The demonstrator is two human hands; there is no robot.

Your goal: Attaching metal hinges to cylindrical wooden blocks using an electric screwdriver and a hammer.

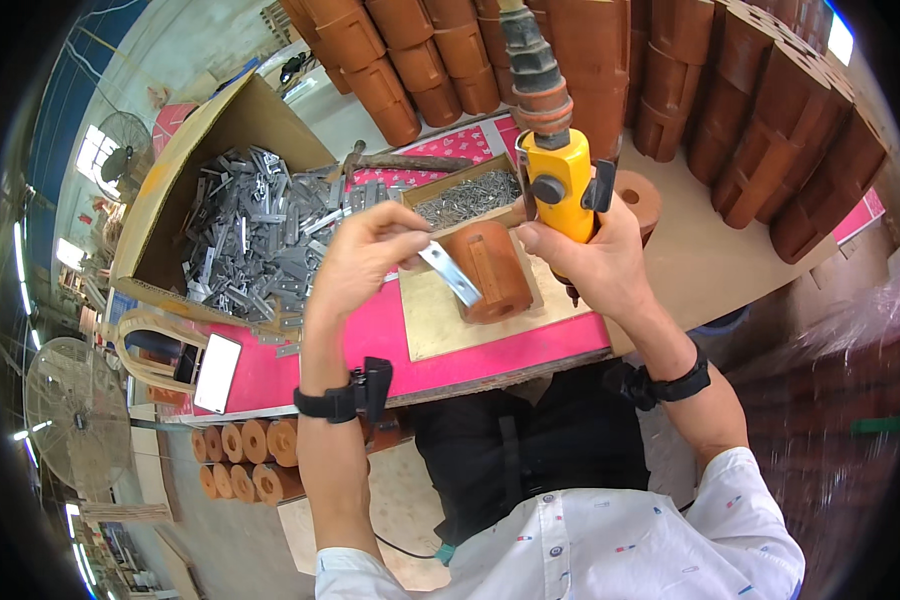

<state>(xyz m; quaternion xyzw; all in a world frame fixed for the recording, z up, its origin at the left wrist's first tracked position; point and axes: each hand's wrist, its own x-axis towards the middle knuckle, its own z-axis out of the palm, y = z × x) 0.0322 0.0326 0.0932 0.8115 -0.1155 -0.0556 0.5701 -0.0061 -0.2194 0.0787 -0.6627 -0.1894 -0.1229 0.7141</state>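
Pinched between the thumb and fingers of my left hand (365, 255) is a shiny metal strip (452, 276) with holes, tilted in front of a brown grooved wooden cylinder (497, 265). That cylinder lies on a pale board (430, 335) on the pink-covered bench (370, 335). My right hand (615, 255) is wrapped round a yellow power drill (560, 170), which hangs tip down just right of the cylinder. A thick dark sleeve (533, 60) runs up from the drill's top. Part of the drill's lower body is hidden by my hand.
On the left a cardboard box (145, 230) spills metal strips (260, 220). A tray of screws (475, 197) and a hammer (410, 162) lie behind the cylinder. Stacked brown cylinders (770, 110) stand at the back. A phone (217, 372) leans at the front left.
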